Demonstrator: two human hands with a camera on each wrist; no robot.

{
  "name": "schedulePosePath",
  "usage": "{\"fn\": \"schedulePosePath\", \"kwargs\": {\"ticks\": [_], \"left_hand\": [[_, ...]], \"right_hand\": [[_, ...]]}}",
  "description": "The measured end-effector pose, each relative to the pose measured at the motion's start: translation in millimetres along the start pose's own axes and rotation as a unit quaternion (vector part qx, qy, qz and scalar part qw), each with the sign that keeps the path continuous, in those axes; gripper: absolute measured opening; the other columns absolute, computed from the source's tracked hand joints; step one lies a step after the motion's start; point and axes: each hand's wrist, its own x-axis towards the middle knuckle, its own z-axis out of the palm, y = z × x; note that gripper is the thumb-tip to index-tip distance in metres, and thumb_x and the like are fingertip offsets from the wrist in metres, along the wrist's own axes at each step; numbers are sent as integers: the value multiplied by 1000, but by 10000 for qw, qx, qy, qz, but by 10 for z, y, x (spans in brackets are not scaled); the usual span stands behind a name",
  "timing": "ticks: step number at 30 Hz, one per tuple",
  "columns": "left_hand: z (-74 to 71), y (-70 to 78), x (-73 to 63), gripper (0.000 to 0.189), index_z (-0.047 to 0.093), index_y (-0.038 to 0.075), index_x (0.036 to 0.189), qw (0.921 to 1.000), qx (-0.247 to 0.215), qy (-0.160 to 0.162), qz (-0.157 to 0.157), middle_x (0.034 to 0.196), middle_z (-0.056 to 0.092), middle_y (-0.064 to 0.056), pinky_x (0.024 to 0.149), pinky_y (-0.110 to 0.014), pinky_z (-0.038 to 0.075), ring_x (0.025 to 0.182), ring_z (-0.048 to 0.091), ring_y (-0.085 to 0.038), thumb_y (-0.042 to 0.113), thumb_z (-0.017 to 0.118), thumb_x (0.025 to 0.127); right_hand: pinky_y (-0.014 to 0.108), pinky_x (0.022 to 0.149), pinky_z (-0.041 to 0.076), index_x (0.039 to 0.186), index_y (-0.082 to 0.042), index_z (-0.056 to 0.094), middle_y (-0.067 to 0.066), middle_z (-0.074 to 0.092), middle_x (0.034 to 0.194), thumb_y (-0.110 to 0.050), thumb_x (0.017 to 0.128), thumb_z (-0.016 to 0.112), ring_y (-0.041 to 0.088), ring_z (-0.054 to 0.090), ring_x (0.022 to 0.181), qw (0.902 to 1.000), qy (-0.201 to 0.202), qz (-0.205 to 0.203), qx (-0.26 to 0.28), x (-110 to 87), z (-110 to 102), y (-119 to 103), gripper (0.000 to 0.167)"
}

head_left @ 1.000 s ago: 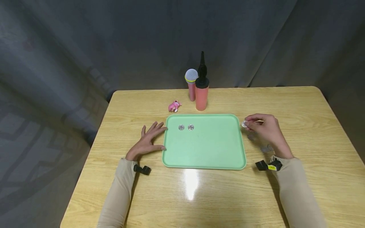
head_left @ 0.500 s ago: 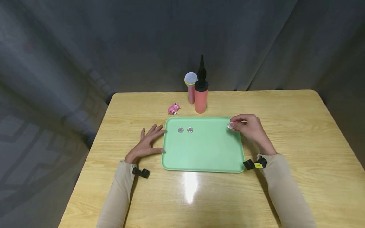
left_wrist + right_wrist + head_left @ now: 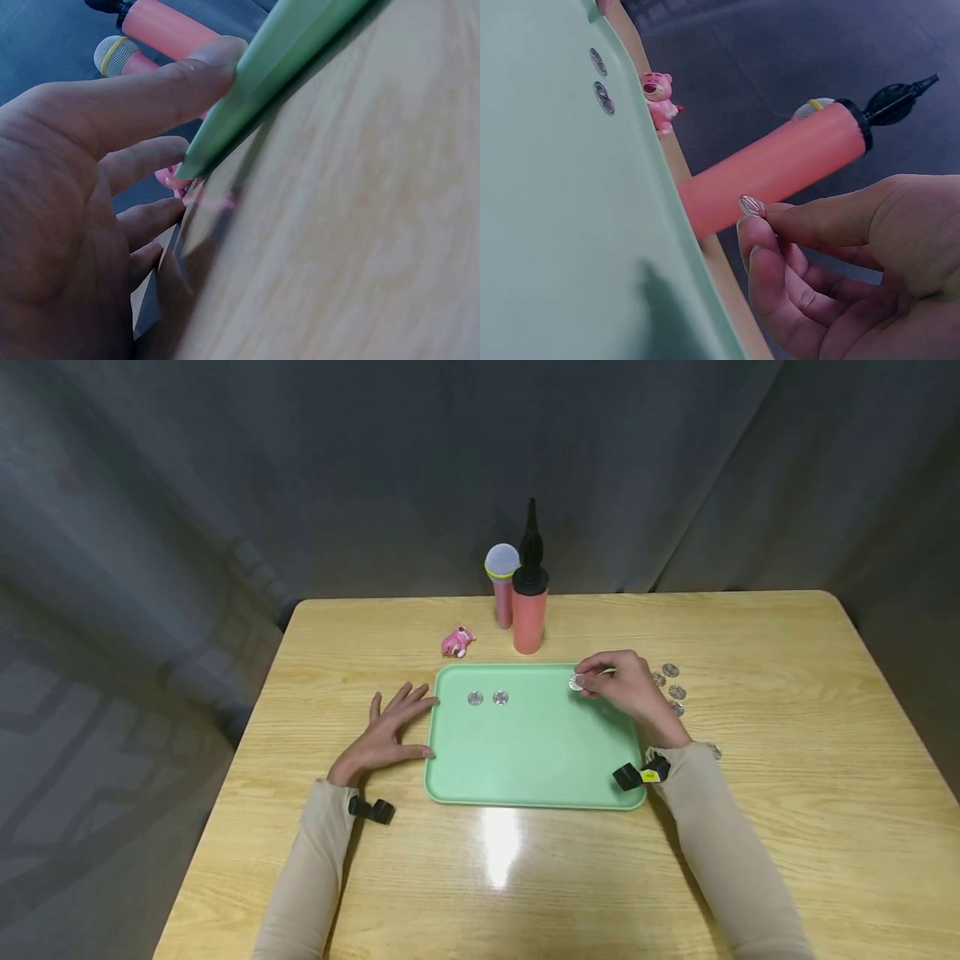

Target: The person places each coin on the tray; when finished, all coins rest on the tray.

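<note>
A light green tray [image 3: 536, 777] lies on the wooden table. Two silver coins, a left coin [image 3: 476, 698] and a right coin [image 3: 500, 697], lie side by side in its far left part. My right hand [image 3: 621, 683] pinches another silver coin [image 3: 752, 205] between thumb and fingers, above the tray's far right part. With spread fingers, my left hand [image 3: 384, 739] rests at the tray's left edge; in the left wrist view its thumb [image 3: 217, 60] touches the rim. Several more coins [image 3: 677, 692] lie on the table right of the tray, partly hidden by the right arm.
Behind the tray stand a coral pump [image 3: 529, 622] with a black top and a toy microphone [image 3: 502, 564] with a pink handle. A small pink bear figure [image 3: 457, 642] is to their left. A dark curtain [image 3: 375, 468] hangs behind the table [image 3: 360, 893].
My right hand has carried its coin leftward from beside the tray to over its far right part. The coins on the table at right have come into view. My left hand stays put.
</note>
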Motion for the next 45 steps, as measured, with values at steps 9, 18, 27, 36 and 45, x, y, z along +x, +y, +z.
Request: {"fn": "schedulePosePath", "kwargs": {"ticks": [9, 18, 27, 36, 45], "left_hand": [[-20, 25, 12, 84, 42, 22, 153, 10000, -38, -5, 10, 168, 23, -10, 119, -65, -20, 159, 4, -36, 34, 83, 80], [-13, 28, 2, 84, 43, 20, 153, 10000, -86, -33, -29, 168, 23, -11, 119, -65, -20, 159, 3, -36, 32, 83, 80], [-18, 26, 1, 84, 43, 19, 152, 10000, -75, -33, -24, 168, 24, -12, 119, -65, -20, 159, 4, -37, 31, 83, 80], [-13, 37, -7, 84, 43, 19, 153, 10000, -62, -38, -47, 168, 23, -11, 119, -65, -19, 159, 4, -36, 32, 84, 80], [-11, 26, 6, 84, 43, 20, 153, 10000, -72, -33, -34, 168, 23, -11, 119, -65, -20, 159, 4, -36, 32, 83, 80]], "right_hand": [[21, 64, 59, 105, 8, 72, 27, 72, 93, -5, 92, 70, 9, 69, 65, 9996, -183, 7, 228, 116, 150, 14, 19], [24, 64, 58, 105, 4, 74, 22, 74, 91, -5, 91, 71, 15, 71, 67, 9990, -360, 130, 222, 190, 325, -22, 17], [22, 61, 55, 103, 6, 73, 21, 74, 87, -2, 91, 69, 12, 67, 64, 9973, -645, 146, 314, 286, 524, -51, 15], [20, 59, 52, 99, 2, 75, 15, 74, 81, -5, 91, 69, 11, 67, 62, 9976, -681, 100, 41, 332, 673, -46, 12], [21, 66, 49, 94, -2, 77, 12, 75, 81, -5, 89, 72, 13, 67, 68, 9964, -405, -256, -703, 355, 782, -70, 8]]}}
